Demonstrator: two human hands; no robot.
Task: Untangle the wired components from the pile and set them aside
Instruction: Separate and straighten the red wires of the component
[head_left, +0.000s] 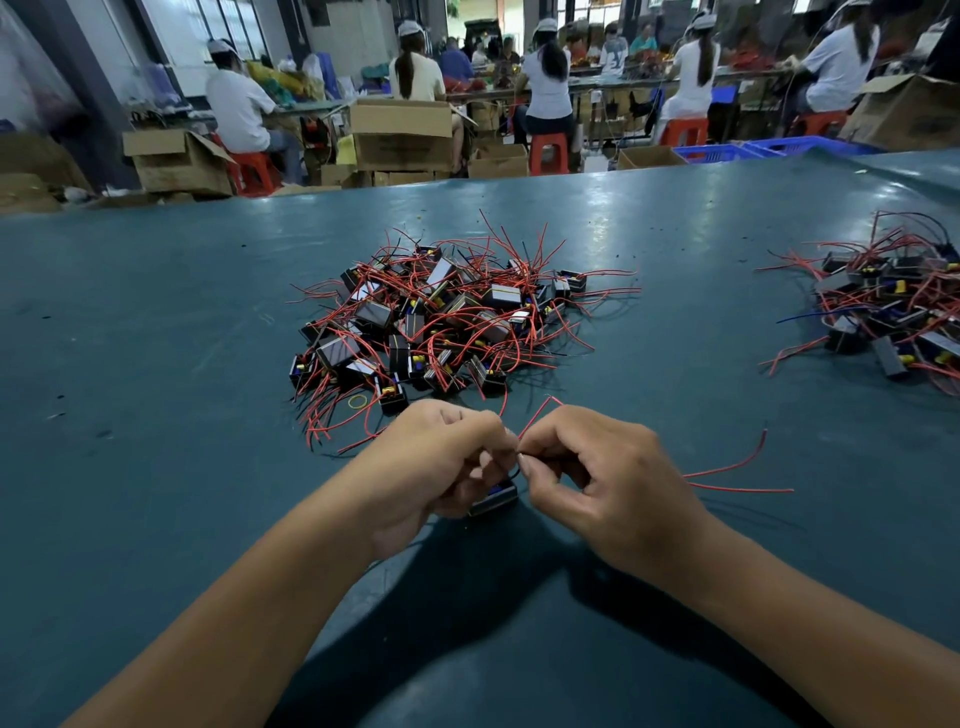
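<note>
Here, in the head view, one wired component (493, 498) is already out of the pile (441, 322) and sits near the person, low between both hands. The left hand (441, 462) curls its fingers round the small dark block, while the right hand (597, 467) pinches its wires, whose red leads (737, 475) trail off to the right over the table. The step in hand looks like freeing or straightening these leads; next, I judge, the piece should go aside, likely to the second heap (893, 317) at the far right. The table (156, 338) is a worn teal surface. Beyond it, seated workers, cardboard boxes (400, 135) and red stools (548, 153) fill the room.
</note>
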